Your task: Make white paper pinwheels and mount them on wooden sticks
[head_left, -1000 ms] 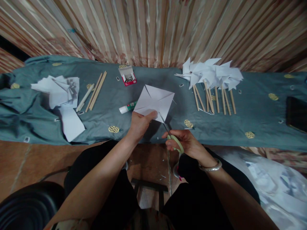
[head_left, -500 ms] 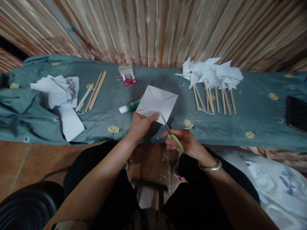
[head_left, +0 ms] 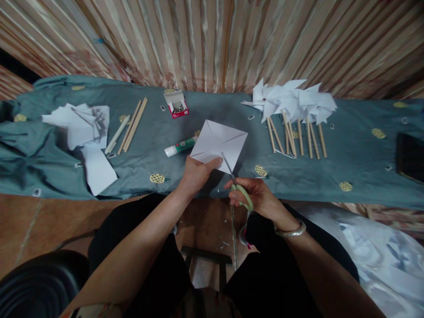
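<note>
Leftmost lie a pile of white paper (head_left: 81,132) and some thin sticks (head_left: 135,126), with an open red box (head_left: 179,114) farther along. Next comes a glue stick (head_left: 180,147), its right end hidden behind the paper square (head_left: 218,138), which is held cornerwise over the near half of the cloth. The left hand (head_left: 198,174) pinches the square's near-left edge, thumb on top; that thumb is the nearest obstacle, its tip just left of the scissors' point. The scissors (head_left: 246,196) slant away and leftward, from the near corner toward the square's middle; whether the blades are parted I can't tell. The right hand (head_left: 260,194) has its fingers curled round the handles, below and right of that corner. Finished-looking pinwheels (head_left: 293,99) lie well apart beyond it, and rightmost a dark phone-like slab (head_left: 410,157)
</note>
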Demonstrator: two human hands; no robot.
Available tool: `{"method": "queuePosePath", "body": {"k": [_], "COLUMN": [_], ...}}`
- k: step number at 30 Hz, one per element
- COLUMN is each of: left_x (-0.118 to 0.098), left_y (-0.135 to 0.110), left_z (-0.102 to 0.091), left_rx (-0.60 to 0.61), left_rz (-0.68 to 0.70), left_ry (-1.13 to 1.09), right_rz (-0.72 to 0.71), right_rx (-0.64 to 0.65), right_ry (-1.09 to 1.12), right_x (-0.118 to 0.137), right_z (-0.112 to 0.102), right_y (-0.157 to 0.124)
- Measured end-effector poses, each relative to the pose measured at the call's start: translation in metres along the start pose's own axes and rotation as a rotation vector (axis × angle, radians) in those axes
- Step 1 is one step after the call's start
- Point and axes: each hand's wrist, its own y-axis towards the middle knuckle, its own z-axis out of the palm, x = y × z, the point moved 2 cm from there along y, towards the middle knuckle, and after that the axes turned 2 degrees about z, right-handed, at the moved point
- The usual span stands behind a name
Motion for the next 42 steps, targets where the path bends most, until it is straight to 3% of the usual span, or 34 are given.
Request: {"method": "queuePosePath", "body": {"k": [42], "left_x": [0.0018], "left_y": [-0.0018], "left_z": [0.0003], "left_rx": [0.010], "left_rz": [-0.017], "left_ry": [-0.006], "right_rz": [0.015], "right_rx": [-0.016], "right_ry": [-0.006], "right_x": [0.0010], "right_z": [-0.0016], "right_y": [0.0003]}}
